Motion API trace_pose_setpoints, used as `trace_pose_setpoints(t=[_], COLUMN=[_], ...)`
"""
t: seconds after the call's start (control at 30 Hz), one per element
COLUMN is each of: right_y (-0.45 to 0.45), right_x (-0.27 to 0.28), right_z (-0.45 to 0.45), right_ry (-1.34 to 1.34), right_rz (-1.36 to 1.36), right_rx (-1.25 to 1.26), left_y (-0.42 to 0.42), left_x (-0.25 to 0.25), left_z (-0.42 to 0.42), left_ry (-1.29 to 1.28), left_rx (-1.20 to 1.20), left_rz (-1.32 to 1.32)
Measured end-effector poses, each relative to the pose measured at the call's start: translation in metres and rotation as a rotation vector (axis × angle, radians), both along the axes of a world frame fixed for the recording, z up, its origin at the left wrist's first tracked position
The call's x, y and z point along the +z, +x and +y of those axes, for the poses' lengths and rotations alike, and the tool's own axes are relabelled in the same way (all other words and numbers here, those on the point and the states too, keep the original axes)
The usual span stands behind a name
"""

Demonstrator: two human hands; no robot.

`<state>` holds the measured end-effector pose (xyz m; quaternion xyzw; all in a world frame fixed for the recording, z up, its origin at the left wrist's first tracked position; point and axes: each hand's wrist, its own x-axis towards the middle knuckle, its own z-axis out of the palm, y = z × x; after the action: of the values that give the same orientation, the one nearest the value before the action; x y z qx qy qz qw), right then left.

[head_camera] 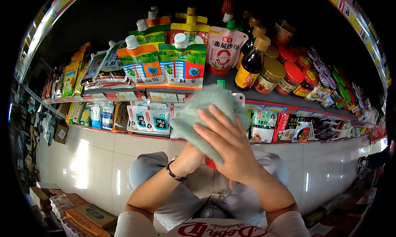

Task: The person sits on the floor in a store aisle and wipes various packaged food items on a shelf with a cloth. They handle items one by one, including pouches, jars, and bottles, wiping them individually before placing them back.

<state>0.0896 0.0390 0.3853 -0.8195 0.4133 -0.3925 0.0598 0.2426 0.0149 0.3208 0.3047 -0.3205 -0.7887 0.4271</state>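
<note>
A pale green cloth (204, 104) is bunched over a pouch whose green cap (221, 84) and a pale corner show at its upper edge. My right hand (227, 141) lies spread on top, its fingers pressing the cloth. Below the cloth is my left hand (190, 161), wearing a dark bracelet; its fingers are hidden, so its grip is not visible. A small red piece shows between my wrists. Beyond my hands, a pink ketchup pouch (224, 51) with a green cap stands on the shelf, beside sauce pouches (182, 65) with white caps and a dark sauce bottle (251, 63).
Jars with red lids (292, 73) fill the shelf to the right. The shelf's front edge (278, 108) carries price tags. Noodle packs (148, 119) and other bags (263, 125) stand on the lower shelf. Cardboard boxes (94, 215) lie on the floor at lower left.
</note>
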Motion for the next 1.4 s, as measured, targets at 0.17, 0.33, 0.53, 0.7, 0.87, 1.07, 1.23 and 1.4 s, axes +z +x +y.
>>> trace_pose_setpoints(t=[0.17,0.33,0.53,0.7,0.87,1.07,1.23,1.4], right_y=[-0.001,0.019,0.025,0.037,0.035,0.031,0.018,0.026], right_x=[-0.011,-0.032,-0.054,-0.066,-0.073,-0.076,-0.071,-0.063], right_z=[-0.019,-0.014,-0.020,-0.005,-0.009,-0.003,-0.009,0.011], right_ry=[-0.003,0.033,0.195,0.279,0.213,0.225,0.130,0.163], right_rz=[-0.054,-0.067,-0.167,-0.210,-0.144,-0.047,-0.028,0.094], right_rx=[-0.178,-0.189,-0.071,-0.083,-0.067,-0.065,-0.212,-0.075], left_y=[0.014,0.003,0.005,0.010,0.015,0.016,0.029,0.043], left_x=[0.023,0.005,-0.012,-0.021,-0.040,-0.042,-0.017,-0.040], left_z=[-0.003,-0.011,-0.016,-0.022,-0.022,-0.017,-0.005,0.000], left_ry=[-0.074,-0.672,-0.778,-0.872,-0.686,-0.495,-0.104,0.068], left_rx=[-0.185,0.042,0.129,0.201,0.063,-0.068,-0.135,-0.036], left_rz=[-0.096,-0.367,-1.004,-0.994,-0.651,-0.427,-0.098,0.092])
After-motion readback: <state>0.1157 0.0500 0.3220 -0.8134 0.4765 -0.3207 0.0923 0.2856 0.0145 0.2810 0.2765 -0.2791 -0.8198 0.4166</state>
